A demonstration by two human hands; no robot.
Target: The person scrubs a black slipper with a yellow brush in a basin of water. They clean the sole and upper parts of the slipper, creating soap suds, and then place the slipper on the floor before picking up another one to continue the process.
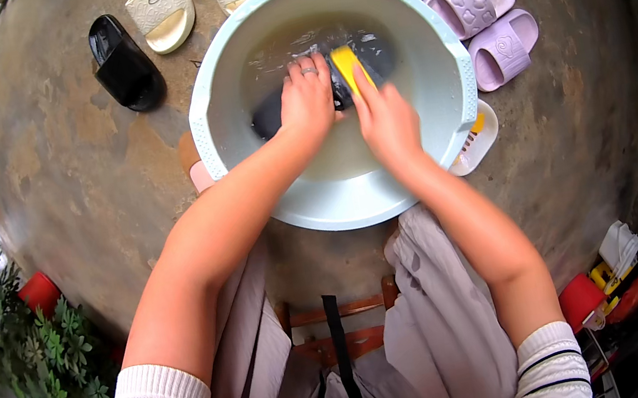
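Observation:
A pale blue plastic basin [204, 108] with cloudy water stands on the floor in front of my knees. In the water lies a dark slide slipper [269, 115], partly under the surface. My left hand [307, 101], with a ring on one finger, is closed over the slipper's middle and holds it down. My right hand [389, 124], a little blurred, grips a yellow scrub brush [345, 65] against the slipper's right part. The brush's bristles are hidden from view.
A black slide [126, 63], cream slides [162, 10] and several lilac slides [501, 50] surround the basin. A white oval dish [476, 140] touches its right side, and a pink slipper [199, 175] its left. A leafy plant [45, 354] stands left, a red container [580, 298] right.

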